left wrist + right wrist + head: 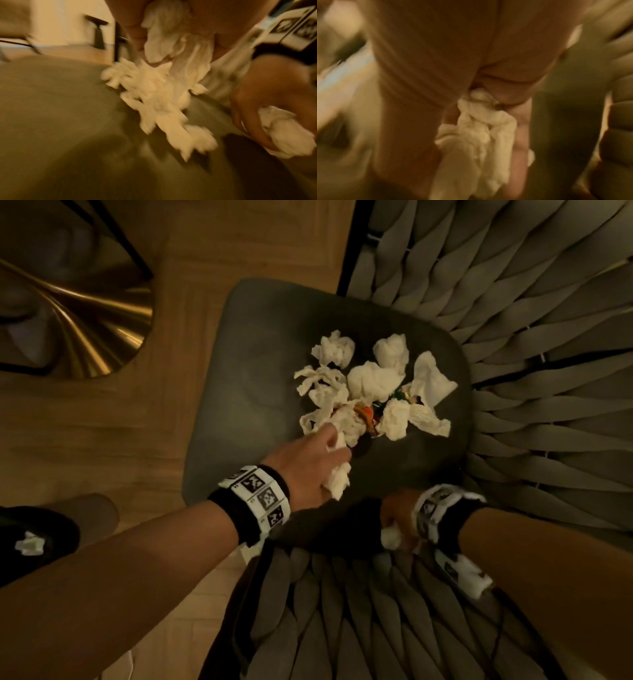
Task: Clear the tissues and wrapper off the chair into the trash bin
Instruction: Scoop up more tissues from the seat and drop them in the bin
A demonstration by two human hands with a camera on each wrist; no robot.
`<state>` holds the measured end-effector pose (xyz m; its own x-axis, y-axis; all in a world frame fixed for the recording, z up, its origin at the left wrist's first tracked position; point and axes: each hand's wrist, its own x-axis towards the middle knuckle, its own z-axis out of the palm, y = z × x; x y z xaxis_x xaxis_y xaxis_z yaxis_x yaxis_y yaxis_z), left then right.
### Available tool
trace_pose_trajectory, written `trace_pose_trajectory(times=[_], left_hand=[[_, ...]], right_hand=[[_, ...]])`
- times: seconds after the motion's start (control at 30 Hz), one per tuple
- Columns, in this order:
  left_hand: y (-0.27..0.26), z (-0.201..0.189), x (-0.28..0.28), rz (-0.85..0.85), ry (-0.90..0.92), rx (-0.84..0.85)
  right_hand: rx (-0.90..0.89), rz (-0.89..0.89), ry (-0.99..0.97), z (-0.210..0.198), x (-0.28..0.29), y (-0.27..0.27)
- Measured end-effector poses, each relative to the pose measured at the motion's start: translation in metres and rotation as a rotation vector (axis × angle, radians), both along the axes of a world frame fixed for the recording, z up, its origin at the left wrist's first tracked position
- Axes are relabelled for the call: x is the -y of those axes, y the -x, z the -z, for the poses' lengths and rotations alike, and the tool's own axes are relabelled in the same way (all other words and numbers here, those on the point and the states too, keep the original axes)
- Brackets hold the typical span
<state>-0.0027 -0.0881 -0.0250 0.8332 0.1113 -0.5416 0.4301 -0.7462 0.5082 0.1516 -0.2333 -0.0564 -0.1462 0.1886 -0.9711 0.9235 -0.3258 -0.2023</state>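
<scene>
The left hand (308,463) grips a crumpled tissue (337,481) at the near edge of the tissues (373,381) heaped on the chair (246,364) seat. The right hand (397,522) clutches another wad (390,537). Soft and feather-light, the tissues should bunch easily; the crinkly wrapper (368,414), half buried, probably needs pinching by an exposed edge.

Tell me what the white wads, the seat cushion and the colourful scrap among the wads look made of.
White wads: soft tissue paper, matte, crumpled into ragged folds.
Seat cushion: grey-green upholstery, seemingly velvety fabric, with soft dimples.
Colourful scrap: probably a glossy plastic or foil wrapper; mostly buried, so uncertain.
</scene>
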Motion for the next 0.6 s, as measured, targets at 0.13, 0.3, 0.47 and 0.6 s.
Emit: trace_pose_trajectory(times=[0.13, 0.3, 0.47, 0.6], left_hand=[[-0.017, -0.003, -0.018, -0.254, 0.012, -0.045], [-0.028, 0.010, 0.002, -0.191, 0.046, -0.229], [-0.035, 0.029, 0.019, 0.003, -0.055, -0.268], [-0.041, 0.042, 0.025, 0.018, -0.094, -0.260]], right_hand=[[0.063, 0.218, -0.229, -0.040, -0.043, -0.065], [0.331, 0.524, -0.568, -0.062, -0.050, -0.117], [0.296, 0.568, -0.569, -0.021, -0.055, -0.104], [0.327, 0.478, -0.557, 0.011, -0.057, -0.093]])
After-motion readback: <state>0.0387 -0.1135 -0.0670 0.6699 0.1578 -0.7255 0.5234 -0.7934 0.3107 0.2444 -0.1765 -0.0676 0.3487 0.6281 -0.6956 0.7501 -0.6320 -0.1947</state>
